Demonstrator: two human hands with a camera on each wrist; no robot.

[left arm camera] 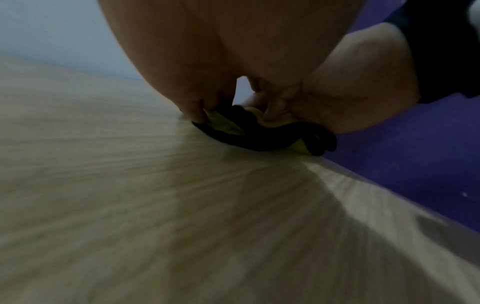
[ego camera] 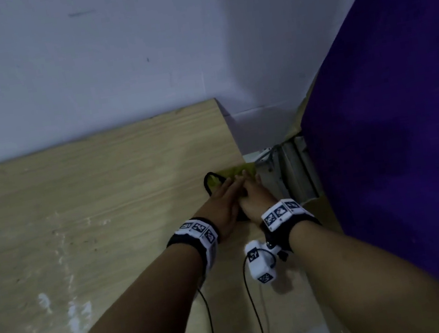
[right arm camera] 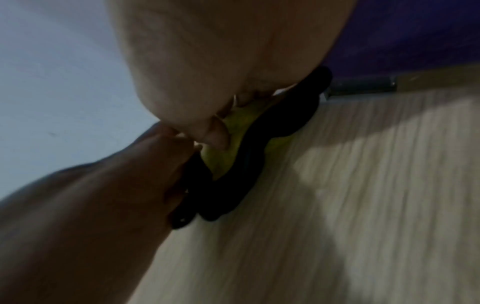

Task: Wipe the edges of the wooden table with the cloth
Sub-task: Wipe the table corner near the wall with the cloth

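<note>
You had both hands on the cloth at the right edge of the surface, toward its far right corner. The cloth was yellow-green with a dark border, bunched up, and part of it reached the very edge of the surface.

Your left hand lay on the cloth's left part with fingers stretched forward and flat, pressing down rather than pinching. In the left wrist view the cloth sat crumpled beneath those fingers, its dark border folded in waves against the wood.

Your right hand lay just beside the left, touching it, also on the cloth. Its fingers pointed forward over the cloth toward the edge, and the right wrist view showed the thumb pressed onto the yellow-green part; whether the other fingers curled over the edge I cannot tell. So each grip was spread and pressing, not closed around the cloth.

A purple panel stood just right of the surface, and a pale wall rose behind it. A band with markers circled each wrist.
</note>
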